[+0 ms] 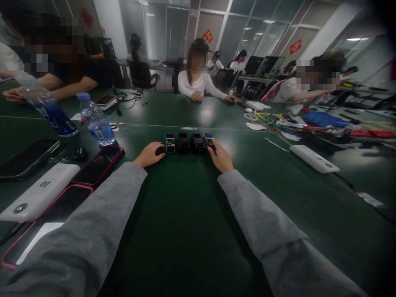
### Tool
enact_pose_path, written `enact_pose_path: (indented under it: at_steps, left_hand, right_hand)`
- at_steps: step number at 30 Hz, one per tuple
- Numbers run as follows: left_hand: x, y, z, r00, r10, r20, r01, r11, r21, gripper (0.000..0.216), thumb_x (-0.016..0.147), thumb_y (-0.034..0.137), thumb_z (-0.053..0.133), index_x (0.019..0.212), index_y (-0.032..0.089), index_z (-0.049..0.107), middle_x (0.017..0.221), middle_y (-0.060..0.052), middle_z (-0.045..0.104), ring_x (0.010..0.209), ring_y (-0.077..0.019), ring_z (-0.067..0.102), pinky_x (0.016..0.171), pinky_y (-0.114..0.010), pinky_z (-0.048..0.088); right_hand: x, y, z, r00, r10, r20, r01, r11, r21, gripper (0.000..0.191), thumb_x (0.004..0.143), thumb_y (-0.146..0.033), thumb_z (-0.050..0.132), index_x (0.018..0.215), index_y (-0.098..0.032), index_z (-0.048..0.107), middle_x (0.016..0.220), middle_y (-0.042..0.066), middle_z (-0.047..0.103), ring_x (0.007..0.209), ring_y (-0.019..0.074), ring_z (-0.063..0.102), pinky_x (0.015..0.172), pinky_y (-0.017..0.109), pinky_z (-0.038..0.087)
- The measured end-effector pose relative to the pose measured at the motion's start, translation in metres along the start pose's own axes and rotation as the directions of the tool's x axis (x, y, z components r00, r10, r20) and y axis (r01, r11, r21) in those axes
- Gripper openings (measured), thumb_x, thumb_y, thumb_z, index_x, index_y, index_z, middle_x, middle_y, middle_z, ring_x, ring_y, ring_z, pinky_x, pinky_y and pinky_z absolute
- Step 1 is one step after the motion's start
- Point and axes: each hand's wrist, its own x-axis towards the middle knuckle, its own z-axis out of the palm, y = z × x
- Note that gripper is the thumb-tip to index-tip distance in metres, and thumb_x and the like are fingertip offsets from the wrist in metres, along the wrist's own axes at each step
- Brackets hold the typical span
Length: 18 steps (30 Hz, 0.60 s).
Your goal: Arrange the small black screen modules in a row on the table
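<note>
A short row of small black modules (189, 143) lies on the green table (192, 214) in front of me; the two end ones carry small blue-lit screens. My left hand (150, 154) is curled against the left end of the row, fingers closed around a small dark piece. My right hand (220, 156) presses on the right end, fingers bent on the last module. Both arms wear grey sleeves.
On the left lie two phones (99, 165), a white power bank (40, 192), a pink-cased phone (46, 222) and two water bottles (95, 121). A white bar-shaped device (314, 159) and a tangle of cables and tools (309, 123) sit on the right. Other people sit across the table.
</note>
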Motion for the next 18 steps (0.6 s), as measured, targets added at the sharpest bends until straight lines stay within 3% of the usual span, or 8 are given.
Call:
enact_pose_path:
  at_steps: [5,8,10,13,15,18]
  left_hand:
    - [0.002,-0.004,-0.001,0.998,-0.059,0.014,0.060,0.993,-0.099,0.039,0.088,0.019,0.060,0.125,0.024,0.071,0.142,-0.008,0.067,0.137,-0.0288,0.060,0.120,-0.055,0.043]
    - [0.003,-0.005,-0.001,0.990,-0.128,-0.056,0.115,0.974,-0.195,0.055,0.091,0.016,0.054,0.146,0.025,0.057,0.151,-0.009,0.060,0.137,-0.0268,0.060,0.120,-0.054,0.044]
    - [0.002,-0.003,-0.003,0.950,-0.214,-0.228,0.165,0.963,-0.215,0.075,0.094,0.021,0.056,0.164,0.026,0.029,0.167,-0.014,0.040,0.146,-0.0289,0.051,0.122,-0.054,0.040]
    - [-0.003,0.001,-0.012,0.811,-0.278,-0.514,0.251,0.960,-0.124,0.094,0.099,0.030,0.058,0.169,0.027,-0.006,0.178,-0.014,0.006,0.162,-0.0324,0.018,0.129,-0.059,0.022]
    - [-0.006,0.007,-0.019,0.769,-0.262,-0.582,0.292,0.955,-0.045,0.094,0.102,0.034,0.055,0.168,0.027,-0.011,0.178,-0.014,0.001,0.164,-0.0324,0.004,0.130,-0.063,0.011]
    - [-0.010,0.018,-0.026,0.762,-0.253,-0.596,0.336,0.941,0.031,0.091,0.103,0.038,0.052,0.168,0.029,-0.011,0.178,-0.013,0.005,0.164,-0.0331,0.002,0.130,-0.067,0.005]
  right_hand:
    - [-0.001,0.000,0.001,1.000,-0.001,0.000,0.001,1.000,-0.014,0.061,0.107,-0.052,0.038,0.156,-0.016,0.046,0.139,0.017,0.063,0.128,0.0362,0.060,0.107,0.057,0.052]
    - [-0.001,-0.001,0.000,1.000,-0.003,-0.019,0.002,1.000,-0.014,0.063,0.109,-0.055,0.032,0.156,-0.017,0.045,0.139,0.018,0.062,0.129,0.0357,0.059,0.108,0.057,0.051]
    - [-0.001,-0.004,-0.004,0.995,-0.021,-0.099,0.019,1.000,-0.026,0.068,0.109,-0.058,0.029,0.162,-0.015,0.035,0.145,0.020,0.057,0.134,0.0357,0.055,0.110,0.057,0.048]
    - [-0.001,-0.012,-0.014,0.955,-0.052,-0.291,0.036,0.997,-0.062,0.076,0.109,-0.057,0.028,0.167,-0.012,0.012,0.159,0.023,0.039,0.144,0.0366,0.042,0.115,0.060,0.041]
    - [-0.002,-0.019,-0.019,0.929,-0.051,-0.366,0.021,0.996,-0.086,0.076,0.108,-0.054,0.029,0.168,-0.014,0.005,0.164,0.023,0.029,0.149,0.0373,0.034,0.118,0.063,0.035]
    - [-0.004,-0.029,-0.021,0.932,-0.043,-0.361,-0.004,0.992,-0.127,0.073,0.106,-0.053,0.034,0.167,-0.021,0.011,0.168,0.019,0.021,0.153,0.0394,0.024,0.119,0.067,0.028]
